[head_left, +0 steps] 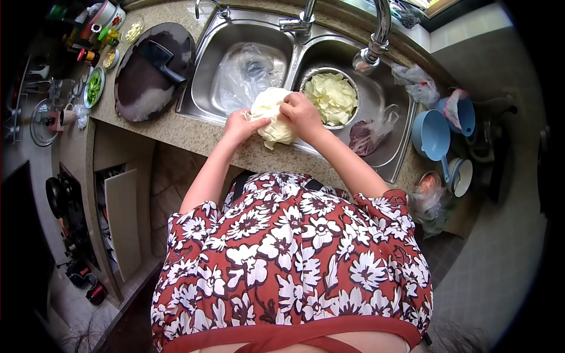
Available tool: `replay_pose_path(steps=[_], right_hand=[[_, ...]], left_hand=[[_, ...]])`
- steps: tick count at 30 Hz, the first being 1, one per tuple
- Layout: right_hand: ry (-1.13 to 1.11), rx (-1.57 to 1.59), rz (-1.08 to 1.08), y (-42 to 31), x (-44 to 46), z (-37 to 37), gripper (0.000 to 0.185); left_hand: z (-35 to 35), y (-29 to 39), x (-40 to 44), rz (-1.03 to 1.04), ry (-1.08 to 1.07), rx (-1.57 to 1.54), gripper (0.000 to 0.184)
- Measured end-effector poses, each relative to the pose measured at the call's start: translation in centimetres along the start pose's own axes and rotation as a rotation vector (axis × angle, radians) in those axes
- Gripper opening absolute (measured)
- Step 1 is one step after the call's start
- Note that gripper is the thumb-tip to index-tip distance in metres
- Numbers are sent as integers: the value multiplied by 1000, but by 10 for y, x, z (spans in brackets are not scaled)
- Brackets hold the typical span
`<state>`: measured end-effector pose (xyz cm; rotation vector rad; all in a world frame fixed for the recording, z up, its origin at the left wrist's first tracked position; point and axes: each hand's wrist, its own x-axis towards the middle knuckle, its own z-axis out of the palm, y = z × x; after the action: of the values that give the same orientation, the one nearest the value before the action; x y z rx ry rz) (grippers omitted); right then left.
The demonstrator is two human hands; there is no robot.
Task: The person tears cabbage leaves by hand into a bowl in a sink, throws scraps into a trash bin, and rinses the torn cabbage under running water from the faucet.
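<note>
A pale head of cabbage (272,105) is held over the front edge of the double sink, close to the divider. My left hand (240,126) grips its left side, thumb laid across the leaves. On the upper right, my right hand (301,113) has its fingers closed at the cabbage, pinching a leaf. Just right of that hand, a round metal bowl (357,101) in the right basin is full of torn cabbage leaves (331,97). A clear plastic bag (241,73) lies crumpled in the left basin.
Left of the sink, a cleaver (158,57) lies on a dark round chopping board (132,88). A plate of chopped greens (94,86) stands beyond it. A bagged purple item (366,136) sits in the right basin; a blue dipper (431,135) is at the right. Faucets (378,44) rise behind.
</note>
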<state>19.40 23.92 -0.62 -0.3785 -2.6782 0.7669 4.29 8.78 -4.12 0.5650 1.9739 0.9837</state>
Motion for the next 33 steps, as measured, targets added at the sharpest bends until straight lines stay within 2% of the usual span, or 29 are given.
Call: replay_pose_path(steps=[2,5,9,12,15,17,18,19,21,23,27,30,33], right_hand=[[86,-175,-206,6,1,8,9],[133,-277,-206,5,8,5,10],[115,-228,-108,12,13,7,9],[197,-189,-104,26,24,7,9],[299,-112,-4,45,36,-6,9],[255,64,172,61,39,-6,9],[338,118,249,59,39,-5,7],[341,115,252,60,40,-3,7],[338,226,448,63,38,3,3],[384,220,455,69,39,9,5],[369,130,635,86,43,16,9],[329,26,901,108,25,27,9],[335,55,957,128,-13,40,11]], left_hand=[[-6,7,2,20,-34,36,50],[-8,9,7,48,-57,96,49],[-12,23,12,61,-73,254,49],[-17,37,11,53,-118,289,52],[-17,26,15,90,-125,194,52],[-17,23,16,93,-140,155,52],[-17,23,14,89,-151,111,51],[-16,24,13,92,-155,113,51],[-16,26,11,91,-115,132,48],[-15,20,12,113,-156,73,45],[-14,33,5,128,-162,114,45],[-14,40,-1,116,-165,170,43],[-16,35,-3,101,-196,23,42]])
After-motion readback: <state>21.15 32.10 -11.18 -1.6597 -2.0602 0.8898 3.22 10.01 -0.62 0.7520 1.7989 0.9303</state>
